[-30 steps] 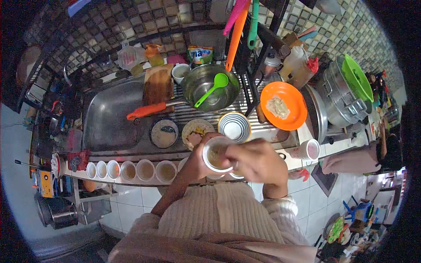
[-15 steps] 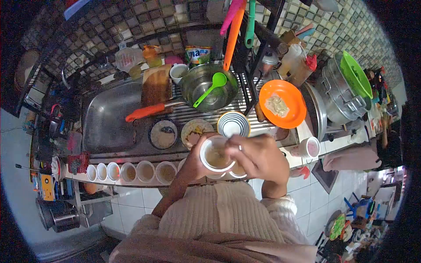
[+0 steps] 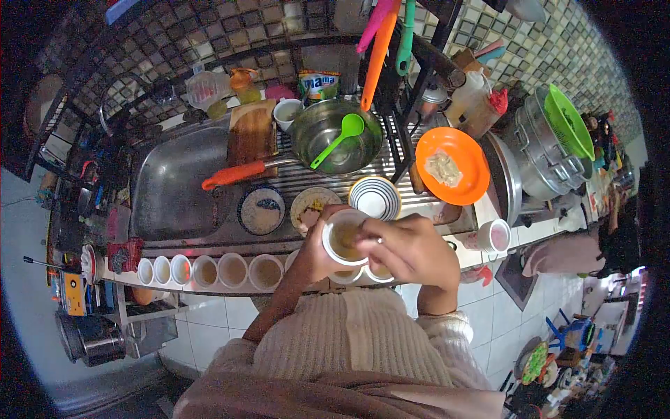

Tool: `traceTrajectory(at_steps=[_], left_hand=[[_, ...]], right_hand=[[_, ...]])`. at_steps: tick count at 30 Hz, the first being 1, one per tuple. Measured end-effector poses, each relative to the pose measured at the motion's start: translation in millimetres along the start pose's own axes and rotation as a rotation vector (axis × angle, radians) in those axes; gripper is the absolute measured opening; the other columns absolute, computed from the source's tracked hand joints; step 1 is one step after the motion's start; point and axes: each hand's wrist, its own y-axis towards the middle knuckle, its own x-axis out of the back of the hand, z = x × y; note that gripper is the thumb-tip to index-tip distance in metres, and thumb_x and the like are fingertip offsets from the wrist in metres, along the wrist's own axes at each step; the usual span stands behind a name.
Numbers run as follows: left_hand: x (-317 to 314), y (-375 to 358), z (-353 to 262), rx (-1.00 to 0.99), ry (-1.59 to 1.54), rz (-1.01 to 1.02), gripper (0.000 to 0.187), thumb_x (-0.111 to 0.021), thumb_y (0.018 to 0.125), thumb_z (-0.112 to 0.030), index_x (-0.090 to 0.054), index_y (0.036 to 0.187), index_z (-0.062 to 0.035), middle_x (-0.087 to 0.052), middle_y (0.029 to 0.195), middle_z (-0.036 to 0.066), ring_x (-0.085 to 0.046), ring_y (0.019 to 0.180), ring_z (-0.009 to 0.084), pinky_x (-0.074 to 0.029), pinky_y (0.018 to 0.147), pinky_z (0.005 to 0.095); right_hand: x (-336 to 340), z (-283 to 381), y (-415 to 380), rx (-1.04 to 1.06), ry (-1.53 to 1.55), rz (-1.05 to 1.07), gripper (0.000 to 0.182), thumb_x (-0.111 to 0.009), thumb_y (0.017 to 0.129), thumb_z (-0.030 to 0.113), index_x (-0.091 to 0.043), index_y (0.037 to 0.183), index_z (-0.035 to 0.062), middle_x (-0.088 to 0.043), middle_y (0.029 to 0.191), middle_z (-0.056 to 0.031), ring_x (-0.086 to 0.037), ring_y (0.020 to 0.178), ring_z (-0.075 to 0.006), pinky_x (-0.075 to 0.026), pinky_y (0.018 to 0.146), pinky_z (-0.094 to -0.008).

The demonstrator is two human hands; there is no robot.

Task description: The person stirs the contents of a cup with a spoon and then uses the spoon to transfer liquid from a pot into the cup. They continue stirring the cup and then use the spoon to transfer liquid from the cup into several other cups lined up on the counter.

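Observation:
In my left hand [image 3: 315, 255] is a white cup [image 3: 335, 229] with yellowish-brown liquid inside, its mouth tipped up toward me. The closed fingers of my right hand [image 3: 412, 251] are over the cup's right rim. A small pale spot shows at those fingers; what they grip, reaching toward the liquid, is hidden and blurred. Under and beside the hands, more cups [image 3: 266, 272] stand in a row along the counter edge, several with brownish liquid. Just beyond are a striped bowl [image 3: 375, 199], a bowl of white stuff [image 3: 261, 211] and a dish with yellow bits [image 3: 314, 204].
A metal sink [image 3: 181, 185] lies at left. A pan [image 3: 307, 140] with a green ladle [image 3: 349, 128] sits on the drainer. An orange plate [image 3: 471, 167] holds pale pieces. At right are a cup [image 3: 494, 236] and stacked steamer pots [image 3: 541, 150]. Utensils hang above.
My right hand has shifted slightly over the cup's mouth, its fingertips a little lower. The left hand still holds the cup. The whole view has shifted slightly.

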Motion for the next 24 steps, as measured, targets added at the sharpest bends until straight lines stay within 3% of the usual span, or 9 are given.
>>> traceTrajectory(at_steps=[5, 8, 10, 12, 14, 15, 20, 22, 24], left_hand=[[-2.8, -1.0, -8.8, -0.012, 0.138, 0.079, 0.074, -0.081, 0.053, -0.009, -0.036, 0.113, -0.0048, -0.048, 0.108, 0.008, -0.048, 0.101, 0.0163, -0.038, 0.089, 0.032], [-3.7, -1.4, -3.2, -0.008, -0.049, 0.005, 0.075, -0.081, 0.052, -0.009, -0.037, 0.113, -0.0044, -0.048, 0.107, 0.008, -0.048, 0.101, 0.0163, -0.039, 0.089, 0.0315], [1.5, -3.5, -3.2, 0.093, -0.033, 0.021, 0.075, -0.082, 0.052, -0.009, -0.037, 0.113, -0.0041, -0.048, 0.107, 0.007, -0.048, 0.102, 0.0161, -0.038, 0.089, 0.031], [2.2, -2.8, -4.5, 0.067, 0.042, 0.043, 0.076, -0.082, 0.052, -0.01, -0.037, 0.113, -0.0042, -0.048, 0.107, 0.007, -0.048, 0.102, 0.0161, -0.038, 0.089, 0.0307], [2.5, -2.4, -6.8, 0.039, 0.117, 0.062, 0.076, -0.082, 0.052, -0.01, -0.037, 0.113, -0.0044, -0.048, 0.107, 0.007, -0.048, 0.102, 0.016, -0.038, 0.089, 0.0305], [3.0, -2.5, -8.4, 0.025, 0.153, 0.056, 0.076, -0.082, 0.052, -0.01, -0.037, 0.113, -0.0045, -0.048, 0.107, 0.007, -0.048, 0.102, 0.0161, -0.038, 0.09, 0.0304], [3.0, -2.5, -15.2, -0.017, 0.222, 0.035, 0.076, -0.082, 0.052, -0.011, -0.038, 0.113, -0.0047, -0.048, 0.107, 0.007, -0.048, 0.103, 0.0162, -0.037, 0.09, 0.0298], [3.8, -2.3, -15.5, 0.044, 0.178, 0.055, 0.077, -0.083, 0.052, -0.012, -0.038, 0.113, -0.0047, -0.048, 0.107, 0.007, -0.048, 0.103, 0.0163, -0.037, 0.09, 0.0297], [4.5, -3.1, -12.1, 0.051, 0.168, 0.059, 0.077, -0.083, 0.051, -0.013, -0.038, 0.113, -0.0047, -0.048, 0.107, 0.007, -0.048, 0.102, 0.0163, -0.038, 0.09, 0.0298]], right_hand=[[2.1, -0.3, 2.3, -0.061, -0.068, -0.021, 0.015, -0.051, 0.084, 0.018, -0.056, 0.082, 0.0042, -0.055, 0.058, -0.01, -0.058, 0.05, -0.0251, -0.045, 0.047, -0.031], [2.5, -6.1, -6.0, -0.074, -0.005, 0.036, 0.016, -0.051, 0.084, 0.019, -0.056, 0.083, 0.0036, -0.057, 0.061, -0.0097, -0.058, 0.052, -0.023, -0.046, 0.048, -0.0305], [7.4, -4.8, -10.5, 0.054, 0.08, 0.194, 0.02, -0.051, 0.081, 0.014, -0.052, 0.097, 0.003, -0.057, 0.065, -0.0142, -0.056, 0.056, -0.0326, -0.045, 0.051, -0.0392], [11.1, -2.6, -12.1, 0.112, 0.059, 0.053, 0.016, -0.054, 0.079, 0.012, -0.055, 0.092, 0.0029, -0.059, 0.066, -0.0116, -0.059, 0.056, -0.0289, -0.046, 0.051, -0.0355], [18.4, 7.0, -17.4, -0.19, 0.201, -0.117, 0.013, -0.057, 0.076, 0.013, -0.058, 0.083, 0.0027, -0.06, 0.067, -0.0105, -0.059, 0.054, -0.0243, -0.047, 0.051, -0.0312], [14.5, 12.2, -19.8, -0.209, 0.228, -0.313, 0.013, -0.059, 0.074, 0.014, -0.059, 0.072, 0.0013, -0.06, 0.063, -0.0094, -0.058, 0.05, -0.0192, -0.046, 0.049, -0.0272], [17.5, 20.3, -30.5, -0.212, 0.218, -0.56, 0.018, -0.06, 0.072, 0.016, -0.061, 0.065, -0.0004, -0.061, 0.058, -0.0084, -0.059, 0.049, -0.0168, -0.045, 0.048, -0.0247], [12.2, 16.7, -23.3, 0.04, 0.153, -0.696, 0.039, -0.053, 0.081, 0.03, -0.056, 0.057, -0.0013, -0.056, 0.049, -0.008, -0.048, 0.035, -0.0117, -0.039, 0.04, -0.0211], [9.3, 18.5, -21.1, 0.039, 0.078, -0.693, 0.038, -0.053, 0.081, 0.03, -0.057, 0.057, 0.0015, -0.057, 0.05, -0.0065, -0.048, 0.036, -0.0116, -0.039, 0.044, -0.0227]])
